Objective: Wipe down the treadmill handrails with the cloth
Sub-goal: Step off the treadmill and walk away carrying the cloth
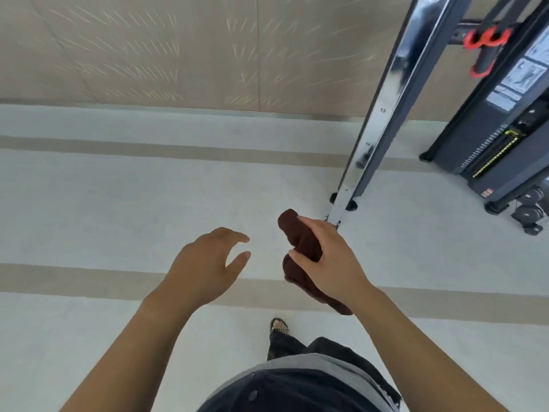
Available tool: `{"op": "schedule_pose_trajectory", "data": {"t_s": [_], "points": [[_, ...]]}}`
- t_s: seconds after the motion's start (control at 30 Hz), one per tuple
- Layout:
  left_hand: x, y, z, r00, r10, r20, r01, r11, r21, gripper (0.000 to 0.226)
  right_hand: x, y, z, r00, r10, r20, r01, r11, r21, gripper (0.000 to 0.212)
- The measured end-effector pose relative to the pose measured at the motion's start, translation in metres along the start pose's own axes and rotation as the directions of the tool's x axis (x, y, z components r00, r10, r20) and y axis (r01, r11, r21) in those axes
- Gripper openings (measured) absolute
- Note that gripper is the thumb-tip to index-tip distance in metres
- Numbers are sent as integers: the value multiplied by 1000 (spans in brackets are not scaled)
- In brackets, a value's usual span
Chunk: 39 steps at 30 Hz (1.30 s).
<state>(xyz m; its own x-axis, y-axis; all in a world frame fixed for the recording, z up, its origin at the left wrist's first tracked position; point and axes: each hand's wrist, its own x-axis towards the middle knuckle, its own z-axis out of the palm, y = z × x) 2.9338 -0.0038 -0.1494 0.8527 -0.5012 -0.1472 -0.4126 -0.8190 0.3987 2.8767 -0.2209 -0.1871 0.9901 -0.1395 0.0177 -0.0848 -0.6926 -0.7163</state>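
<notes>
A dark brown cloth (300, 239) is bunched in my right hand (329, 257), which grips it at mid-height in front of me; one end sticks up past my fingers and the other hangs below my wrist. My left hand (208, 263) hovers to the left of the cloth, a short gap away, fingers curled apart and holding nothing. No treadmill or handrail is in sight. Both hands are over bare floor.
A chrome upright post (383, 114) of a gym cable machine rises at the right, its foot just behind my right hand. The dark weight stack (499, 144) with red-tipped handles (484, 40) stands at far right. Pale floor with tan stripes (118, 150) spreads left; a wall is behind.
</notes>
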Motion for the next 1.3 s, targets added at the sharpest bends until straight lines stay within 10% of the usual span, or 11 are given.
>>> {"op": "schedule_pose_trajectory", "data": {"t_s": [0.47,1.3], "points": [[191,-218,-112,892,-433,-131,412,897,-159,34,363,-112,135,887,-315,337,288,949,128,54],[515,-732,-379,768,-631,-108,592,765,-254,33,926,-376,449,797,-414,439,356,910,212,55]]}}
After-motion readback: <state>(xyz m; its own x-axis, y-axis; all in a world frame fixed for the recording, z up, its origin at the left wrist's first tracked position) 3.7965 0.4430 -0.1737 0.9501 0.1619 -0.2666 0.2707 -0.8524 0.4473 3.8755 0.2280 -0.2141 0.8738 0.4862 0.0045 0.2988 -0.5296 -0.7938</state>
